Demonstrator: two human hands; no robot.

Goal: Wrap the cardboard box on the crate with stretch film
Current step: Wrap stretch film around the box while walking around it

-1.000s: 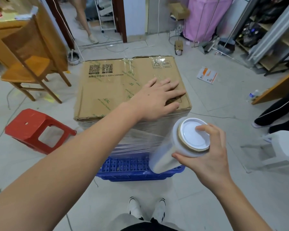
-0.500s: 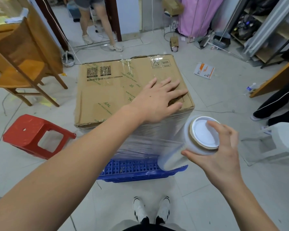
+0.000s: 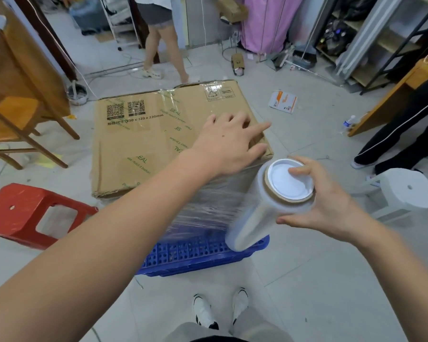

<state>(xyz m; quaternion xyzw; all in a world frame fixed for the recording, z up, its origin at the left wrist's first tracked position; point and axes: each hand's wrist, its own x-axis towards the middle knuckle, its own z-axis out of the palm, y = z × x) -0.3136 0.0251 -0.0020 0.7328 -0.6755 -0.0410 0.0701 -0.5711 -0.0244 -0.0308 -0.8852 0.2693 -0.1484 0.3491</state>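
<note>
A brown cardboard box [image 3: 143, 144] with QR codes and green tape stands on a blue plastic crate [image 3: 195, 255]. Clear stretch film [image 3: 208, 208] covers the box's near side. My left hand [image 3: 230, 146] rests flat on the box's top near its right front corner, fingers spread. My right hand [image 3: 324, 203] grips the upper end of a stretch film roll [image 3: 257, 213] beside that corner, fingers on its white end cap. The roll tilts down toward the crate, and film runs from it to the box.
A red stool [image 3: 32, 213] stands left of the crate and a wooden chair [image 3: 13, 124] further left. A white stool [image 3: 403, 188] and a seated person's legs [image 3: 400, 134] are at right. Another person [image 3: 161, 45] walks behind the box. Cables, a bottle [image 3: 347, 123] and a packet [image 3: 283, 102] lie on the floor.
My right hand has carried the roll a little right and away from the box's near face, drawing out film. My left hand stays on the box top. The person behind has walked rightward.
</note>
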